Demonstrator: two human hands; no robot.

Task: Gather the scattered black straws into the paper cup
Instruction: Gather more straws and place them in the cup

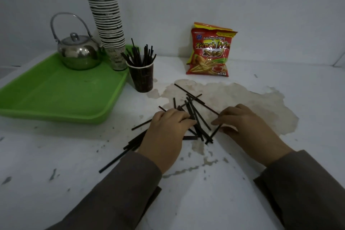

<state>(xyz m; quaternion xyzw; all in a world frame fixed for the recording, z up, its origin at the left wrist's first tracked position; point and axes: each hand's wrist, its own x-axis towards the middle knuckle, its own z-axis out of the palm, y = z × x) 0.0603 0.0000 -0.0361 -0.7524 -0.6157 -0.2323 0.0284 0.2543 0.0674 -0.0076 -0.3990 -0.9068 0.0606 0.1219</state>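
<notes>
Now both your hands lie on the pile of black straws (194, 115) on the white surface (56, 155). Your left hand (166, 130) rests flat on them, fingers together. Your right hand (242, 125) pinches one straw (213, 134) near its fingertips. Farther back stands the paper cup (142, 78) with straws inside, just beside the green tray (56, 95). Behind them leans a snack bag (209, 50).

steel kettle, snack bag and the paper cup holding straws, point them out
round steel kettle (79, 55), head view, on its belly
red snack bag (209, 52), head view, front middle
brown paper cup (142, 78), head view, on its wall
</notes>
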